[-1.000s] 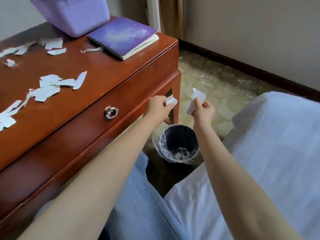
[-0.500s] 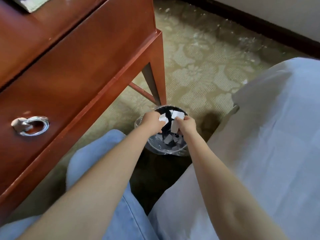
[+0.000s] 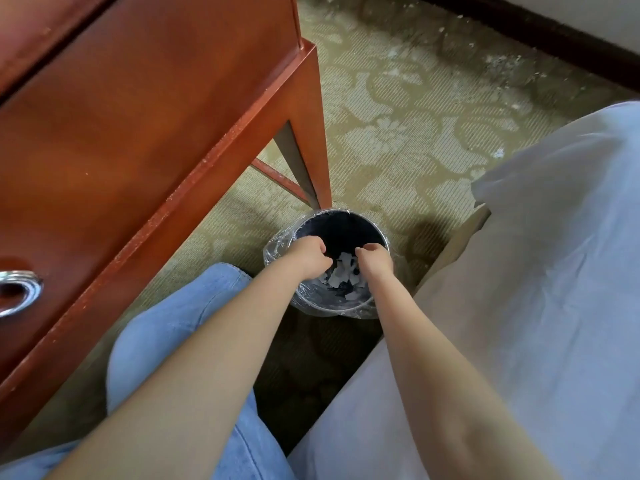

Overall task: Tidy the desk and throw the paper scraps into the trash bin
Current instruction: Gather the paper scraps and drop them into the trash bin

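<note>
The black trash bin (image 3: 374,230), lined with a clear plastic bag, stands on the carpet by the desk leg. Several white paper scraps (image 3: 341,271) lie inside it. Both my hands hang over its mouth. My left hand (image 3: 306,256) is at the bin's left rim, my right hand (image 3: 375,261) at its right side. The fingers of both bend loosely downward and I see no paper in either. The scraps show in the gap between the two hands. The desk top is out of view.
The red-brown wooden desk (image 3: 138,133) fills the left, its drawer with a metal ring handle (image 3: 19,292) at the left edge. A white-covered bed (image 3: 519,306) lies on the right. My knee in blue jeans (image 3: 180,323) is below the bin. Patterned carpet (image 3: 398,133) lies beyond.
My hands went down from beside the desk to the bin's mouth. The scraps they pinched are no longer in my fingers, and more paper lies in the bin. The view tilted down.
</note>
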Motion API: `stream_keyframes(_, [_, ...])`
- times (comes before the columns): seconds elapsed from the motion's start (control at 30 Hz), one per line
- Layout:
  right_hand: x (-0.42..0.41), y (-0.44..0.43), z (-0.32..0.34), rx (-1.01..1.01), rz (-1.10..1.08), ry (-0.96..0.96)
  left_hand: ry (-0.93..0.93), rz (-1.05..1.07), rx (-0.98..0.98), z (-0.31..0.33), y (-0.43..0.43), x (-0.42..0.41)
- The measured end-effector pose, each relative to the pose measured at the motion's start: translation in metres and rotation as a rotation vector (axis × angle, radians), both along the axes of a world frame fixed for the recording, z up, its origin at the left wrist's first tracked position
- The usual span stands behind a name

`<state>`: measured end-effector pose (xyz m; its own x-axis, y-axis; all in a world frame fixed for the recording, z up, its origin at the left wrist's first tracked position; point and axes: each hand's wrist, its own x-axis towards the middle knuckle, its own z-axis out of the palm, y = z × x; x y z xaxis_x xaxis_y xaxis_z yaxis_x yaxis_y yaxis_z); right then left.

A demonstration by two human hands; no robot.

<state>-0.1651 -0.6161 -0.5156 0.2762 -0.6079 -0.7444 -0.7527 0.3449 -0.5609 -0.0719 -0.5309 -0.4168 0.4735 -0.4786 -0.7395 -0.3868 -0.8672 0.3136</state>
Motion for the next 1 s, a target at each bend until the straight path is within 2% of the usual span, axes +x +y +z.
stream_keyframes(0.2, [0.001,0.000,0.010,0.123,-0.135,-0.107,0.016,-0.026,-0.041,0.015,0.003,0.003])
stream_keyframes(0.47, [0.011,0.011,0.056,0.089,-0.114,-0.189,-0.057,0.022,-0.184,0.043,0.017,0.001])
stream_keyframes(0.63, [0.021,0.022,0.121,0.215,-0.431,-0.422,-0.110,0.128,-0.351,0.080,0.042,0.003])
stream_keyframes(0.7, [0.025,0.028,0.152,0.211,-0.492,-0.499,-0.144,0.165,-0.420,0.097,0.056,0.006])
stream_keyframes(0.9, [0.017,0.056,0.249,0.066,-0.453,-0.677,-0.231,0.220,-0.684,0.155,0.093,-0.001])
stream_keyframes(1.0, [0.014,0.076,0.291,0.039,-0.391,-0.777,-0.387,0.205,-0.890,0.195,0.114,-0.011])
